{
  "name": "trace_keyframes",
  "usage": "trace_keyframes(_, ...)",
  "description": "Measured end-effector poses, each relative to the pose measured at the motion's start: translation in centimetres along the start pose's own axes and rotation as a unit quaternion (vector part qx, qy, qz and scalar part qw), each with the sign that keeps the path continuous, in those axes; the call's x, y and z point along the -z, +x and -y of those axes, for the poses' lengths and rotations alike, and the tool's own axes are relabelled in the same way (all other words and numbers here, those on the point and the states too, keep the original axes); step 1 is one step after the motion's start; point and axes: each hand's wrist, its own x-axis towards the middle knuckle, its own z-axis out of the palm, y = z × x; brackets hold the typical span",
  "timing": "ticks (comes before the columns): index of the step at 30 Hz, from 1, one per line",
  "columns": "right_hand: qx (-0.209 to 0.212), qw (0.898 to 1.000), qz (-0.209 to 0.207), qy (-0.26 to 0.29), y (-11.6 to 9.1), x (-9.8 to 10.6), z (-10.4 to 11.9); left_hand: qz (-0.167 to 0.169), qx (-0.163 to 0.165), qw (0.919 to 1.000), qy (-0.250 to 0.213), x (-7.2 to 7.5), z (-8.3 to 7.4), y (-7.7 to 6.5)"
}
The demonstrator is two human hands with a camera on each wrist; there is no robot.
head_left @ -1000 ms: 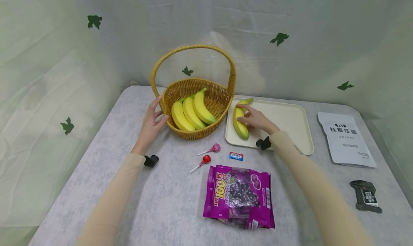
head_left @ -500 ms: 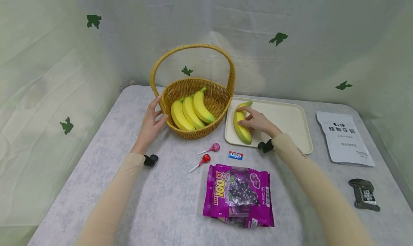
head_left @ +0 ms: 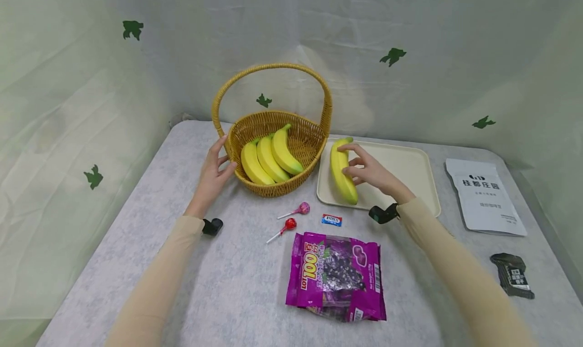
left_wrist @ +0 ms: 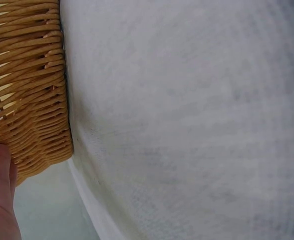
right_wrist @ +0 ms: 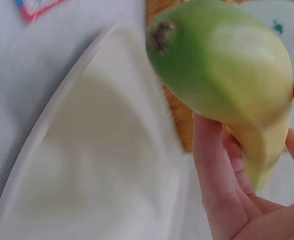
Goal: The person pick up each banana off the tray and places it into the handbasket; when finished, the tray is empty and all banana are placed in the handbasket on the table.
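Note:
In the head view, my right hand (head_left: 375,172) holds a yellow banana (head_left: 342,172) between thumb and fingers over the left part of the cream tray (head_left: 407,175). Up close, the right wrist view has the banana (right_wrist: 221,65) raised off the tray (right_wrist: 102,150), its green end toward the camera. My left hand (head_left: 214,169) rests its spread fingers against the left side of the wicker basket (head_left: 314,167). A nearly straight finger touches the woven wall (left_wrist: 32,90) in the left wrist view. Several bananas (head_left: 269,160) lie side by side in the basket.
Before the basket lie a pink lollipop (head_left: 303,208), a red lollipop (head_left: 290,224) and a small wrapped candy (head_left: 331,220). Nearer is a purple candy bag (head_left: 337,278). A white pouch (head_left: 485,198) and a black packet (head_left: 513,275) are at right. The tall basket handle (head_left: 273,66) arches upward.
The right hand, on the banana throughout, has drawn slightly right and lifted it off the tray. The left hand has stayed against the basket.

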Motion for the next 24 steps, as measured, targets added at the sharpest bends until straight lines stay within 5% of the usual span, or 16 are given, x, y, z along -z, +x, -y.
trace_keyframes(11,0.072,0.996,0.045,0.004,-0.4,-2.7,4.1,-0.002,-0.003,1.0000,-0.002,0.0,0.1,0.1)
trace_keyframes(24,0.098,0.994,0.056,0.006,4.0,-4.3,6.0,-0.006,-0.007,0.9999,-0.005,-0.1,0.0,0.1)
